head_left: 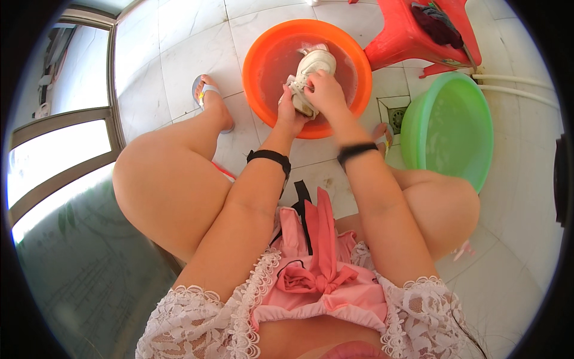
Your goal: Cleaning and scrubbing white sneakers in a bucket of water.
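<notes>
A white lace-up shoe is held over the orange basin, its toe pointing away from me. My left hand grips the shoe near its heel, from the left side. Bent over the laces and upper, my right hand has its fingers pinched together; whether they hold a lace is hidden. Cloudy water fills the basin beneath. Part of another pale item, perhaps a second shoe, shows beside the toe.
A green basin stands tilted at the right, near a floor drain. Behind it is a red plastic stool with dark cloth on top. White hoses run along the right wall. A framed glass door borders the left.
</notes>
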Demonstrator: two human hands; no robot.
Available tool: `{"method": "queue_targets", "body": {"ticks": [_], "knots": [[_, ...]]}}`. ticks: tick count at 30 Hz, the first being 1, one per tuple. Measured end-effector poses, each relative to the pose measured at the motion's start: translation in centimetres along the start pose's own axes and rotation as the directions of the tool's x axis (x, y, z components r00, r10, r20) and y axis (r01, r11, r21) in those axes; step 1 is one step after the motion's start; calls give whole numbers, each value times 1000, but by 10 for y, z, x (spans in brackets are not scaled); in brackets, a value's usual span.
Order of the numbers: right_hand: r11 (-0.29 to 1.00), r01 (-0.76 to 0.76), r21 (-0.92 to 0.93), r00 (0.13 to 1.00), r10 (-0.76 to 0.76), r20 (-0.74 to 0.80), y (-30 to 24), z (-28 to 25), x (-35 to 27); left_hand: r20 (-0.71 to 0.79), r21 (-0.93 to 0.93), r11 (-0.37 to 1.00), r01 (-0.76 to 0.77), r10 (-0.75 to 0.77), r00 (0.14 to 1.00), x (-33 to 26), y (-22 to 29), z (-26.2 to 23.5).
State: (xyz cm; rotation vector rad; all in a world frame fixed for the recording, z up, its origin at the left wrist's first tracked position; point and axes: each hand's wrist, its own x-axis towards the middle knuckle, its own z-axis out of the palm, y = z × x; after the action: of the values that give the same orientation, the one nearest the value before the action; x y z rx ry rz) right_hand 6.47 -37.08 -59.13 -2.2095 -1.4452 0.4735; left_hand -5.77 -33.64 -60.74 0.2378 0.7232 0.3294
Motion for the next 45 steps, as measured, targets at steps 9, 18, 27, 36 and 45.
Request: {"method": "queue_targets", "body": {"ticks": [9,18,27,36,45], "knots": [[585,-388,712,917,172,359,11,-9,-4,-97,45,994,-101,105,990,9,-5,-5],[189,-253,949,803,588,97,7,13,-2,-155,34,998,46,-40,987,16,3,0],[969,-96,227,987,121,-101,-3,11,-3,-204,-97,992,79,-98,974,15,9,5],[843,-322,431,932,202,301,-9,-6,0,-271,-139,987,77,-113,956,9,12,15],[656,-520,548,765,72,640,-31,-48,11,-331,-55,997,-56,35,943,13,7,8]]}}
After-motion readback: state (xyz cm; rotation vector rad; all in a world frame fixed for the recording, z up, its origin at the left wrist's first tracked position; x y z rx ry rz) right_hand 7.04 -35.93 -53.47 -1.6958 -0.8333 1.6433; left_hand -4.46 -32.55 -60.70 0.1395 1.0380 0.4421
